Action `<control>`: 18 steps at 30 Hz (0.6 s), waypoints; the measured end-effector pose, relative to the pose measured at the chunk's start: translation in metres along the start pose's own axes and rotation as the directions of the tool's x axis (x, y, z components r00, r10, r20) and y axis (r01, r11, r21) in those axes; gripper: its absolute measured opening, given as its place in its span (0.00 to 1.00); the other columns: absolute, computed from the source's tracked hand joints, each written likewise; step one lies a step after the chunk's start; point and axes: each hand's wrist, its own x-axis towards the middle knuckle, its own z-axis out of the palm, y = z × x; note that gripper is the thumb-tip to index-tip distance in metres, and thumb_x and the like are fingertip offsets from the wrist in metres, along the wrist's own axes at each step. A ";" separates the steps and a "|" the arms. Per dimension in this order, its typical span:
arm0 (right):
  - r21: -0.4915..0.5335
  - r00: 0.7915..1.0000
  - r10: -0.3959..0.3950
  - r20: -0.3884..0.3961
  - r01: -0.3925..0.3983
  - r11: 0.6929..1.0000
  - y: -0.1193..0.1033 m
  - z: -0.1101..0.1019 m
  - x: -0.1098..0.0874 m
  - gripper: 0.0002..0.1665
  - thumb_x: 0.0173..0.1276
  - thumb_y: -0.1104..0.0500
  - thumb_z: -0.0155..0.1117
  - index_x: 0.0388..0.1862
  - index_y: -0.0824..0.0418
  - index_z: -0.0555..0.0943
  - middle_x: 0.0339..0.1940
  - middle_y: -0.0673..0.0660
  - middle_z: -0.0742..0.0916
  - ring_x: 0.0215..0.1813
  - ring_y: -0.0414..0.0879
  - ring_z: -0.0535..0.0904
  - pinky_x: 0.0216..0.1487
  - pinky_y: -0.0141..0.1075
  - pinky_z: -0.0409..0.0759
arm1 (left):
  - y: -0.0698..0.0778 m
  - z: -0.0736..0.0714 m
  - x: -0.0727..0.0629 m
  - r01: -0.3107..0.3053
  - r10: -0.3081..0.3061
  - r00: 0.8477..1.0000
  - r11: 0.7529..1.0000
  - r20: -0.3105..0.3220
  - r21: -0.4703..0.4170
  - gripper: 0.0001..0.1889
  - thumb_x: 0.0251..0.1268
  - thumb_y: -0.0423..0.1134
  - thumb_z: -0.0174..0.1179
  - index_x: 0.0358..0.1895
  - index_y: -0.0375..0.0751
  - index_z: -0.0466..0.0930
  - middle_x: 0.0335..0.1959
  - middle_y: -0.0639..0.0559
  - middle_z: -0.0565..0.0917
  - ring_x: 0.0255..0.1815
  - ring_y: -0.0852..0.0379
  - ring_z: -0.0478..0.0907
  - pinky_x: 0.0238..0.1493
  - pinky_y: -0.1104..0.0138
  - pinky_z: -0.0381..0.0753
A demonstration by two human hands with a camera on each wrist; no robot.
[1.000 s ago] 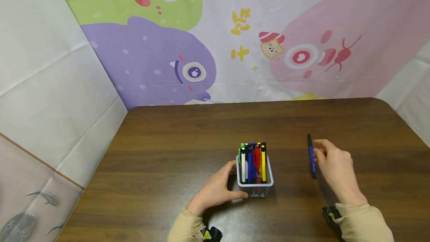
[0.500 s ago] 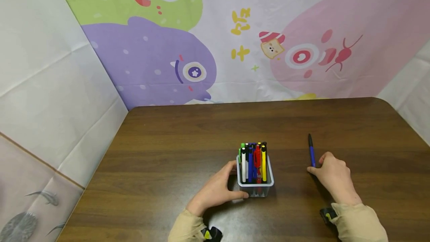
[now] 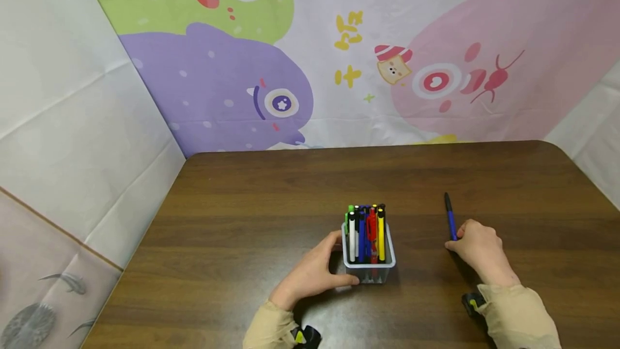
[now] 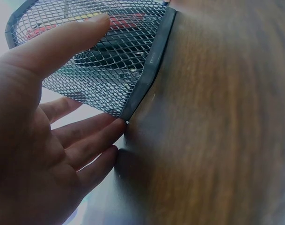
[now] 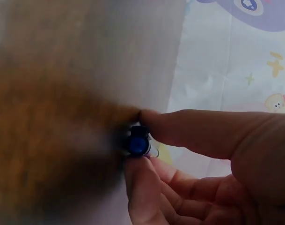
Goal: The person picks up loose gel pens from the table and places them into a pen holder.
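A mesh pen holder (image 3: pixel 366 273) with a pale rim stands upright on the wooden table. Several pens (image 3: pixel 360 237) in white, blue, red, yellow and green fill it. My left hand (image 3: pixel 310 274) holds the holder from its left side. In the left wrist view the thumb lies along the mesh wall (image 4: pixel 126 54) and fingertips meet its lower edge. Off to the right, a blue pen (image 3: pixel 451 222) with a black end lies on the table. My right hand (image 3: pixel 479 248) pinches its near part between thumb and forefinger; in the right wrist view the pen's end (image 5: pixel 138 146) shows between them.
The brown wooden table (image 3: pixel 232 220) reaches back to a cartoon-printed cloth (image 3: pixel 339 117). A white cloth wall (image 3: pixel 87 85) rises on the left. Bare wood lies between the pen holder and the blue pen.
My right hand has shifted from beside the blue pen towards its near end and now pinches it. The left hand and the pen holder have stayed in place.
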 end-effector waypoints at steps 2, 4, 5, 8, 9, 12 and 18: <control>-0.008 1.000 -0.007 0.009 0.007 1.000 -0.001 -0.001 -0.001 0.18 0.54 0.57 0.63 0.32 0.72 0.74 0.26 0.63 0.80 0.30 0.58 0.76 0.33 0.49 0.73 | 0.000 0.000 0.000 0.000 0.000 1.000 1.000 0.003 0.001 0.43 0.41 0.55 0.70 0.64 0.55 0.57 0.56 0.56 0.73 0.56 0.60 0.71 0.58 0.61 0.69; -0.009 1.000 0.001 0.012 -0.001 1.000 -0.001 -0.003 -0.002 0.18 0.55 0.56 0.60 0.33 0.72 0.74 0.25 0.63 0.80 0.28 0.56 0.76 0.29 0.47 0.73 | 0.000 0.001 0.000 0.003 -0.003 1.000 1.000 0.005 0.005 0.44 0.41 0.55 0.69 0.64 0.56 0.57 0.56 0.57 0.73 0.56 0.60 0.71 0.58 0.62 0.69; -0.006 1.000 0.014 0.013 -0.014 1.000 -0.001 -0.004 -0.003 0.18 0.55 0.55 0.59 0.34 0.71 0.74 0.26 0.63 0.80 0.28 0.56 0.75 0.27 0.46 0.73 | 0.000 0.001 0.001 0.002 -0.002 1.000 1.000 0.005 0.006 0.44 0.41 0.55 0.69 0.64 0.56 0.57 0.56 0.57 0.73 0.57 0.60 0.71 0.58 0.61 0.69; 0.009 0.999 0.038 -0.027 -0.038 0.999 -0.002 -0.005 -0.007 0.20 0.57 0.53 0.57 0.38 0.69 0.73 0.28 0.65 0.80 0.28 0.58 0.76 0.23 0.44 0.72 | 0.000 0.000 0.000 0.007 -0.007 1.000 1.000 0.003 0.002 0.44 0.41 0.55 0.70 0.64 0.56 0.57 0.56 0.57 0.73 0.57 0.60 0.71 0.58 0.61 0.68; 0.014 0.998 0.036 -0.055 -0.035 0.999 -0.003 -0.006 -0.008 0.20 0.57 0.52 0.57 0.38 0.69 0.73 0.29 0.66 0.81 0.28 0.60 0.76 0.23 0.45 0.72 | 0.000 0.000 0.000 0.009 -0.009 1.000 1.000 0.002 0.000 0.44 0.41 0.55 0.70 0.64 0.56 0.57 0.56 0.57 0.73 0.56 0.60 0.71 0.58 0.61 0.68; 0.041 0.983 0.003 -0.185 0.004 0.999 -0.005 -0.006 -0.011 0.18 0.56 0.55 0.58 0.37 0.69 0.73 0.30 0.68 0.80 0.29 0.62 0.76 0.24 0.47 0.71 | 0.000 0.000 0.000 0.016 -0.016 1.000 1.000 0.002 -0.006 0.44 0.41 0.55 0.70 0.64 0.56 0.57 0.56 0.57 0.73 0.57 0.59 0.71 0.58 0.60 0.68; 0.092 0.881 -0.071 -0.467 0.128 0.988 -0.017 -0.014 -0.016 0.14 0.54 0.61 0.59 0.35 0.70 0.74 0.29 0.66 0.79 0.29 0.61 0.75 0.27 0.51 0.69 | -0.001 0.000 0.001 0.012 -0.012 1.000 1.000 0.005 0.002 0.43 0.41 0.56 0.69 0.64 0.56 0.57 0.56 0.56 0.73 0.57 0.59 0.71 0.58 0.60 0.68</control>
